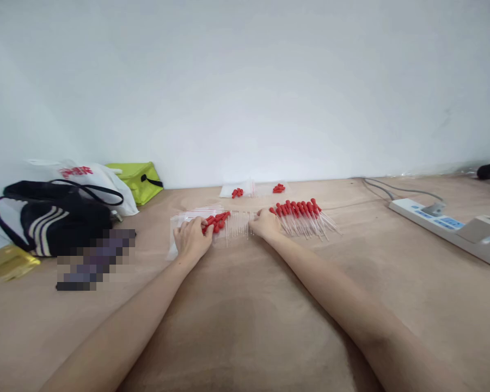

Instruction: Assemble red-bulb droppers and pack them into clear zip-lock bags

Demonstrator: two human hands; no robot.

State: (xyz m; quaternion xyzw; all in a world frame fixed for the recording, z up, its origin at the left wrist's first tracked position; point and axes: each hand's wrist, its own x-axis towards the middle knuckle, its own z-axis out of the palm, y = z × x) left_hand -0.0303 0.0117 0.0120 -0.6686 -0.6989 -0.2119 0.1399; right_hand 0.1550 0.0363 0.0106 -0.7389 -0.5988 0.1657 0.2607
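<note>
At the left, my left hand point(193, 238) is closed with thumb and fingertips on the edge of a small heap of red rubber bulbs point(217, 222). The heap lies on a clear plastic bag point(173, 247). Beside it, thin clear dropper tubes point(237, 224) lie side by side in a row. My right hand point(266, 224) pinches at the right end of that row, its fingertips on a tube; its grip is partly hidden. Just right of this hand lie several droppers point(304, 218) with red bulbs on their far ends, fanned out in a pile.
Behind, two clear bags hold red bulbs point(237, 193) and more red bulbs point(279, 188). A black bag point(65, 223), a white plastic bag point(120, 190) and a green pouch point(136, 179) stand left. A white power strip point(436, 220) with plugs and cables lies right. A wall closes the back.
</note>
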